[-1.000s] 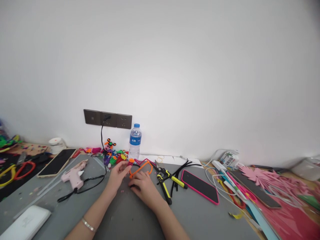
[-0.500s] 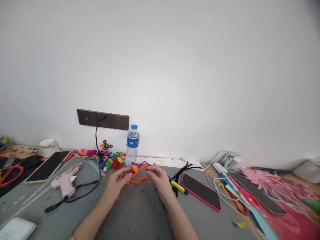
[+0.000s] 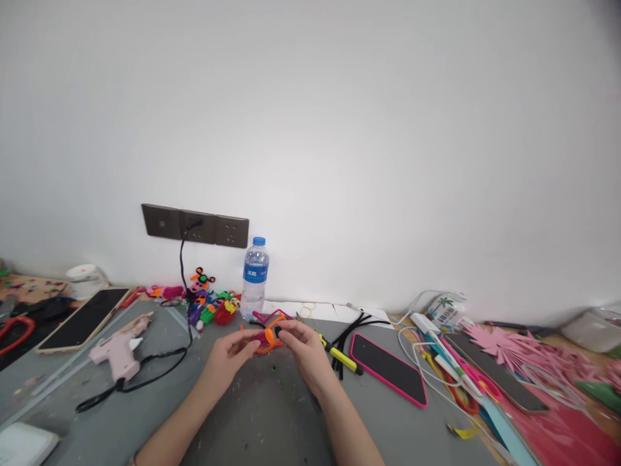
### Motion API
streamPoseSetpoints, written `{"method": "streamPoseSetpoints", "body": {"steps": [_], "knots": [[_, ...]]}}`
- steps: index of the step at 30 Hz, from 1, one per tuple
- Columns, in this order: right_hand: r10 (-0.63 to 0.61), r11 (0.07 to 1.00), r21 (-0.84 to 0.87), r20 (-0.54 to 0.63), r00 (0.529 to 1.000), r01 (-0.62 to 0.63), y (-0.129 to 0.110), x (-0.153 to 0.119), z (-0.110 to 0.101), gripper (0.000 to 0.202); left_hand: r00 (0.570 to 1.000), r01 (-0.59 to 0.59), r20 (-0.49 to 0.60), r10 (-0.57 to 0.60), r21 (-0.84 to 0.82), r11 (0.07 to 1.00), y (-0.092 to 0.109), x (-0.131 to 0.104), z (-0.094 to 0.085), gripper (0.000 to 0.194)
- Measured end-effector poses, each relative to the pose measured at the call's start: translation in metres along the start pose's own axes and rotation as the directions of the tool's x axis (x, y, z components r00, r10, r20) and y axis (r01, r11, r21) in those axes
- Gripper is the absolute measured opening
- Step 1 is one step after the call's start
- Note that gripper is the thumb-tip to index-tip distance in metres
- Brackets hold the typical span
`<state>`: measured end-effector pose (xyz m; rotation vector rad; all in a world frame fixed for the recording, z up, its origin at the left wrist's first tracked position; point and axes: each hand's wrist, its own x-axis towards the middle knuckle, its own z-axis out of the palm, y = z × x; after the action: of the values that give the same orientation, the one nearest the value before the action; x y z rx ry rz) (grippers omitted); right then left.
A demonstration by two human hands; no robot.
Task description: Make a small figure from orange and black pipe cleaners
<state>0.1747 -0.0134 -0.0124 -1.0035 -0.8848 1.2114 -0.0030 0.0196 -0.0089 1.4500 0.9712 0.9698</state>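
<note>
Between the fingertips of my left hand is a small magenta-and-orange pipe cleaner figure. My right hand pinches a small black piece and holds it against or very close to the figure's right side; whether they touch I cannot tell. Orange pipe cleaners lie just behind the fingers, partly hidden. A bent magenta pipe cleaner rests beyond them. Several black pipe cleaners and yellow-handled pliers lie right of my right hand.
A water bottle stands by the wall, beside several colourful pipe cleaner figures. A pink glue gun with its cord lies left. Phones and pink paper cutouts are on the right. Orange-handled scissors lie far left.
My hands have come closer together, bringing the black piece up to the magenta-and-orange figure. The view has shifted slightly, so the surroundings sit a little further left and higher.
</note>
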Motion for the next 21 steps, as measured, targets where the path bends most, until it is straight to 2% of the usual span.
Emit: {"method": "streamPoseSetpoints", "body": {"steps": [8,21], "knots": [[-0.043,0.994,-0.105,-0.002,0.999,0.043,-0.0003,-0.0022,0.0052,0.027,1.000,-0.016,-0.013,0.016,0.005,1.000,0.0003,0.0002,-0.0009,0.035],[-0.089,0.991,-0.100,-0.029,0.996,0.086,-0.0028,-0.0029,0.0099,0.025,1.000,-0.020,-0.015,0.020,0.023,1.000,0.0006,-0.0004,-0.0010,0.036]]}}
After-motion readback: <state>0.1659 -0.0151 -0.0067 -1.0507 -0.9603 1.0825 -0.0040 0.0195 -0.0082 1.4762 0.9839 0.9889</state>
